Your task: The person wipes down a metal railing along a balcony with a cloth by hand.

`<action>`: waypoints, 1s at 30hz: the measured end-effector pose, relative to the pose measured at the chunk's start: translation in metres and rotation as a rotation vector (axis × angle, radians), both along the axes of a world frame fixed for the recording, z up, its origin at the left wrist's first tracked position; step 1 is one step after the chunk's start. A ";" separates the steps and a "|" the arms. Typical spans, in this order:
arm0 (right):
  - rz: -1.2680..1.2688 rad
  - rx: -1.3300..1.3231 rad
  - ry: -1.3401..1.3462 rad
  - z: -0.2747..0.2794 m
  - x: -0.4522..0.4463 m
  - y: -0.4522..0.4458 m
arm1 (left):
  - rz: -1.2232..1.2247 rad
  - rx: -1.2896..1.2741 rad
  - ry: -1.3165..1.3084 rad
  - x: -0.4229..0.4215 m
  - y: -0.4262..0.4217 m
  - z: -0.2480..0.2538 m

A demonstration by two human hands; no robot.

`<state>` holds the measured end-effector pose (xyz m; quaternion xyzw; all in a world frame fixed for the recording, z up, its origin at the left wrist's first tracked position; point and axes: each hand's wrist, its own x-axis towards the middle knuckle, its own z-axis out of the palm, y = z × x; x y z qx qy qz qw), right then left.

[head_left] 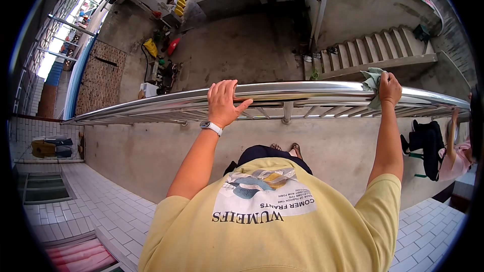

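Note:
A shiny metal railing (302,89) runs across the view in front of me, with thin bars beneath its thick top rail. My left hand (225,102) rests on the top rail, fingers stretched over it and thumb spread to the side. Farther right, my right hand (390,88) is closed on a grey-green cloth (373,78). The cloth lies against the rail, part of it sticking up above and part hanging below. Folds hide how much of it is inside my fingers.
Below the railing is a concrete courtyard (232,45) with stairs (373,53) at the right. A seated person in pink (454,163) is at the far right, one hand near the railing. Hung clothes (52,147) are at left. White tiled wall (108,189) lies behind me.

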<state>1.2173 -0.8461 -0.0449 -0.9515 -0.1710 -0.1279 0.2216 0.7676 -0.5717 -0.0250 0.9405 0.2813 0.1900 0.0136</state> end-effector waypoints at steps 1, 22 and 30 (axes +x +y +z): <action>0.003 -0.002 -0.004 0.000 0.000 0.000 | -0.001 0.000 0.000 0.000 0.000 0.000; -0.044 0.068 -0.056 0.013 -0.014 0.007 | -0.055 0.095 -0.012 -0.002 0.007 -0.016; -0.028 0.053 -0.112 0.011 -0.013 0.005 | -0.009 0.227 -0.074 0.004 0.007 -0.030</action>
